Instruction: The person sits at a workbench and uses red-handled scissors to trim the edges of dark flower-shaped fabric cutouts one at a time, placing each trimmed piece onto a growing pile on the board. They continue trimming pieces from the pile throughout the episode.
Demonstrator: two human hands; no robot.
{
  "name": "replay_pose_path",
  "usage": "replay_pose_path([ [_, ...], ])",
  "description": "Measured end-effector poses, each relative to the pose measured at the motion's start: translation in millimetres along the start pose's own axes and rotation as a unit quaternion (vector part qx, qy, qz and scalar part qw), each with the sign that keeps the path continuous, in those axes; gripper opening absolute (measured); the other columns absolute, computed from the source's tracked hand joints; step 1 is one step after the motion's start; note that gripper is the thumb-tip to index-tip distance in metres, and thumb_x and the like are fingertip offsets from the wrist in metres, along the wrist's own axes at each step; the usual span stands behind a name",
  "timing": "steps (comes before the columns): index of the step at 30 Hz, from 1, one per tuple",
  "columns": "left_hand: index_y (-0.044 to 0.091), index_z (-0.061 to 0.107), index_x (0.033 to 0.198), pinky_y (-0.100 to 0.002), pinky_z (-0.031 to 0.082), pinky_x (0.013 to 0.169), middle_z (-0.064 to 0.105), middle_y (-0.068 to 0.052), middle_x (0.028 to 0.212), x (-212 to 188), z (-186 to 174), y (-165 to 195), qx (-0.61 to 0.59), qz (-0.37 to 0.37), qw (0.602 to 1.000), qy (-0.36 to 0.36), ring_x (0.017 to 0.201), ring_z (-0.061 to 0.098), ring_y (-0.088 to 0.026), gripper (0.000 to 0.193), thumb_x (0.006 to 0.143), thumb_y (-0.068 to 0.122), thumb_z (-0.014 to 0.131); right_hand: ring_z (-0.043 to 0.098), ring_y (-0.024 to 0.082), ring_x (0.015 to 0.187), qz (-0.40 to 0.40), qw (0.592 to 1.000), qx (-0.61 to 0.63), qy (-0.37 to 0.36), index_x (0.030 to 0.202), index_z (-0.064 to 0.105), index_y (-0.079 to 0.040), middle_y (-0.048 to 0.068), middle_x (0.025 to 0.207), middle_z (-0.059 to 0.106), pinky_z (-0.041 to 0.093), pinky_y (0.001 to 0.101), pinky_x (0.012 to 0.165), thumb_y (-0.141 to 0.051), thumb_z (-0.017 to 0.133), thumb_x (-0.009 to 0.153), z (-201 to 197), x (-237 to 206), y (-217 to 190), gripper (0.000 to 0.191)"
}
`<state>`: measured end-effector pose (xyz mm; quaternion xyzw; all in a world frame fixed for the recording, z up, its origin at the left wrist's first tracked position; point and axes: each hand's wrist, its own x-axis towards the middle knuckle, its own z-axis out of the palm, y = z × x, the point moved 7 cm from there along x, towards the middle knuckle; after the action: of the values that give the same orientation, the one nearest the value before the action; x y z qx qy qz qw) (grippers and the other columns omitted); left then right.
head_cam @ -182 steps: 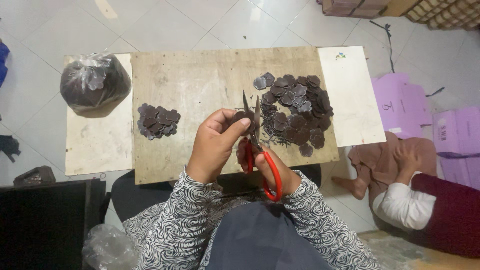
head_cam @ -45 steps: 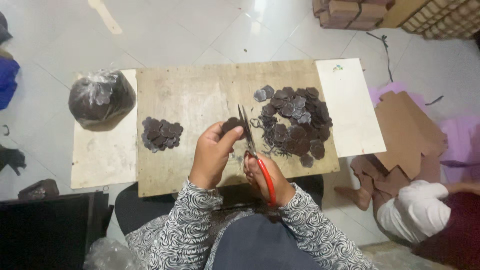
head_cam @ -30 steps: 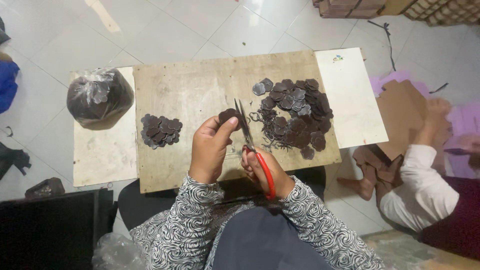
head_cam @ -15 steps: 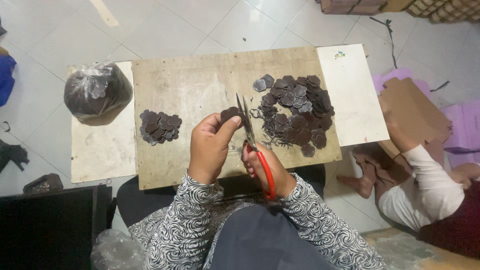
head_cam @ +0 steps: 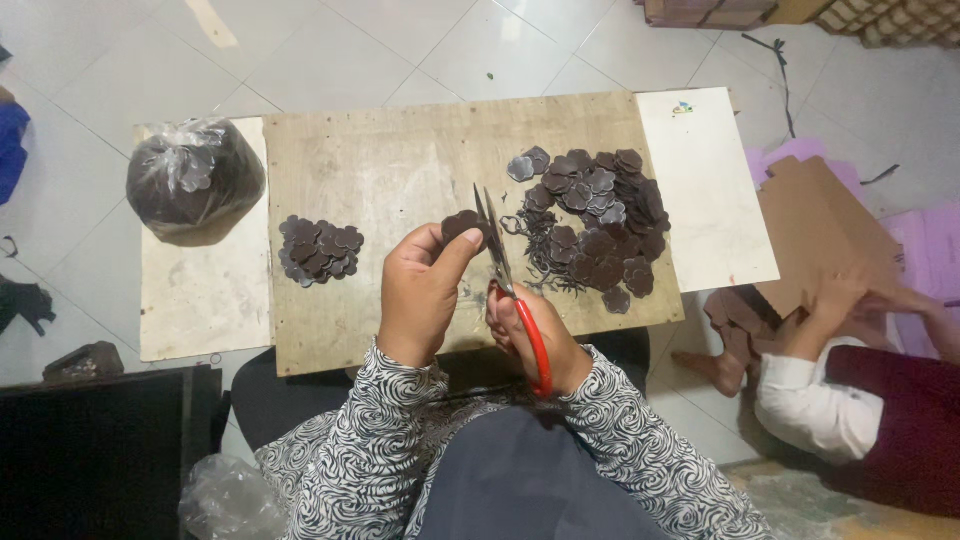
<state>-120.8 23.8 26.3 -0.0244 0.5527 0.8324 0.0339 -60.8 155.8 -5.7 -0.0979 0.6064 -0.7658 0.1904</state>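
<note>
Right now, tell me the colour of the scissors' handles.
Red. The scissors in the right hand show it best in the head view.

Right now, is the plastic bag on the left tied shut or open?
Shut: the plastic bag is gathered into a knot on top, bulging with dark pieces, sitting on the pale board.

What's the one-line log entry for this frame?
left hand: holds brown piece | right hand: red-handled scissors at piece | board: two piles

Pale tiled floor [head_cam: 420, 50], low wooden board table [head_cam: 400, 170], cardboard stacks [head_cam: 700, 12] at top rt
</note>
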Motion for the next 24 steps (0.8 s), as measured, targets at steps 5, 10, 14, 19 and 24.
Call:
replay_pose_path([
  [5, -0.002, 0.072, 0.104, -0.025, 0.054, 0.085, 0.075, -0.005, 0.098, 0, 1, 1, -0.004, 0.0, 1.0, -0.006, 0.091, 0.068, -0.009, 0.016, 0.096, 0.011, 0.07, 0.037, 0.007, 0.063, 0.026, 1.0, 0.011, 0.011, 0.092, 0.047, -0.009, -0.003, 0.078, 0.04, 0.032, 0.0223, 0.054, -0.059, 0.048, 0.103, -2, -2, 6, 0.051],
  [10, -0.001, 0.068, 0.104, -0.025, 0.049, 0.07, 0.075, -0.007, 0.093, -2, -5, 4, 0.022, -0.032, 0.999, 0.008, 0.086, 0.07, -0.012, 0.018, 0.093, 0.013, 0.073, 0.039, 0.006, 0.069, 0.005, 1.0, -0.014, 0.005, 0.096, 0.049, -0.01, -0.003, 0.082, 0.041, 0.036, 0.0215, 0.06, -0.059, 0.045, 0.105, -6, -1, 2, 0.05],
  [14, 0.0, 0.068, 0.107, -0.024, 0.051, 0.069, 0.072, -0.003, 0.089, -2, -8, 10, 0.014, -0.012, 1.0, 0.011, 0.079, 0.068, -0.011, 0.022, 0.09, 0.013, 0.075, 0.045, 0.007, 0.076, -0.003, 0.999, -0.049, -0.004, 0.103, 0.052, -0.008, -0.003, 0.086, 0.046, 0.042, 0.0227, 0.068, -0.058, 0.045, 0.105, -9, 0, 1, 0.05],
  [19, 0.0, 0.073, 0.108, -0.023, 0.05, 0.069, 0.072, -0.002, 0.085, -2, -8, 5, 0.018, -0.049, 0.999, -0.006, 0.076, 0.065, -0.008, 0.024, 0.098, 0.021, 0.068, 0.048, 0.008, 0.078, 0.004, 0.996, -0.093, -0.016, 0.107, 0.054, -0.008, -0.001, 0.088, 0.049, 0.046, 0.0242, 0.071, -0.062, 0.046, 0.102, -8, 0, 6, 0.055],
  [24, 0.002, 0.072, 0.106, -0.023, 0.052, 0.069, 0.073, -0.001, 0.085, -3, -6, 9, 0.09, -0.009, 0.996, -0.015, 0.078, 0.066, -0.007, 0.023, 0.096, 0.023, 0.071, 0.049, 0.008, 0.079, 0.006, 0.994, -0.105, -0.024, 0.109, 0.054, -0.007, -0.001, 0.09, 0.05, 0.046, 0.0242, 0.072, -0.066, 0.046, 0.1, -7, 0, 7, 0.06],
])
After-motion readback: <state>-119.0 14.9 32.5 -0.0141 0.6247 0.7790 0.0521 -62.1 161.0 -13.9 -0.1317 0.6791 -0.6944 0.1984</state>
